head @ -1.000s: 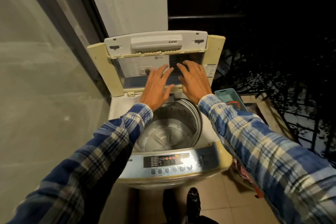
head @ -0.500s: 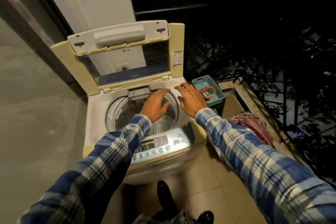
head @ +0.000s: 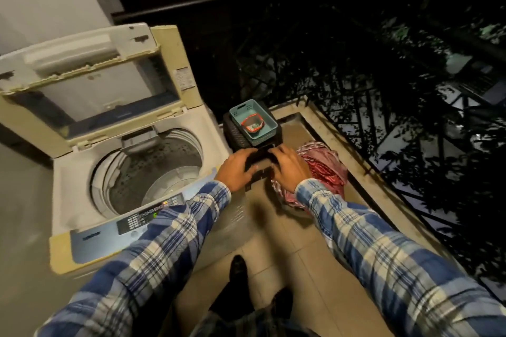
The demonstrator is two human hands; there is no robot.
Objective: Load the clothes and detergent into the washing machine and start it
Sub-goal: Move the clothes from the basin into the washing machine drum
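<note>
While stretched forward past the right front corner of the top-loading washing machine (head: pixel 74 180), held low and close together: left hand (head: pixel 236 169) and right hand (head: pixel 290 171), both in blue plaid sleeves (head: pixel 169 241). Left fingers (head: pixel 250 154) loose and only slightly bent, lying over a dark slotted object (head: pixel 258 172) between the two hands. Right fingers (head: pixel 279 153) likewise relaxed and reaching forward. No telling whether any fingertip actually touches it.

Just right of the right hand, partly behind its wrist: a heap of red and pink clothes (head: pixel 325 164), down on the tiled floor (head: pixel 287 254) beside the low ledge (head: pixel 356 164). Beyond the hands, on a black perforated crate (head: pixel 238 134): a teal plastic basket (head: pixel 260 137) holding a red-rimmed pouch (head: pixel 253 124), too small to read.

To the left, the machine with lid (head: pixel 90 82) tipped up and back, steel drum (head: pixel 153 172) exposed, bare perforated metal showing. Control panel (head: pixel 128 224) along the front edge, partly under the left sleeve, one green light (head: pixel 155 215) lit. Dark railing (head: pixel 405 191) and foliage (head: pixel 383 49) at right.
</note>
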